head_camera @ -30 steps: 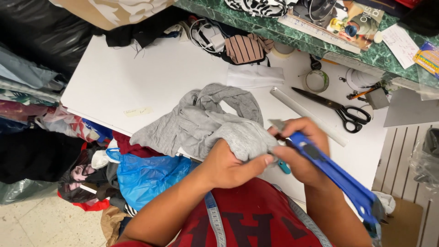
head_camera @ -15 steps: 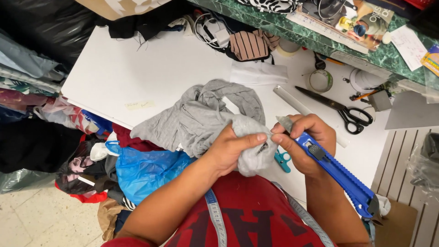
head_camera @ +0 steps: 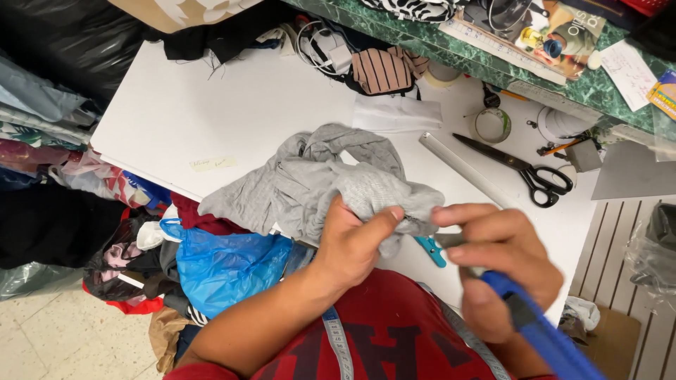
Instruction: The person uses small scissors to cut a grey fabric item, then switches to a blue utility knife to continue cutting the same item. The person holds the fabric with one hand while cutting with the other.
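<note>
Left hand (head_camera: 352, 243): closed on a bunched fold of the grey garment (head_camera: 331, 183), thumb pressed along the cloth, at the near edge of the white table (head_camera: 211, 112).
Right hand (head_camera: 496, 257): fingers wrapped tight round a blue-handled cutter (head_camera: 535, 327), just right of the left hand; its working end meets the pinched cloth, but the tip is hidden by fingers and motion blur, so I cannot tell whether it touches.
Grey garment: crumpled on the near middle of the white table, one part lifted into the left hand, the rest spread toward the table's centre.
Small turquoise tool (head_camera: 429, 250): on the table just under the lifted cloth, between the two hands.
Black scissors (head_camera: 524, 169): flat on the table, right of the garment, well apart from the hands.
Clear ruler (head_camera: 458, 169): lying at a slant between garment and scissors.
Tape roll (head_camera: 491, 125): farther back on the table, beyond the scissors.
White folded cloth (head_camera: 396, 112): behind the garment.
Blue plastic bag (head_camera: 225, 264): below the table's near edge, left of the left arm.
Measuring tape (head_camera: 338, 345): hanging over the person's red shirt (head_camera: 394, 338).
</note>
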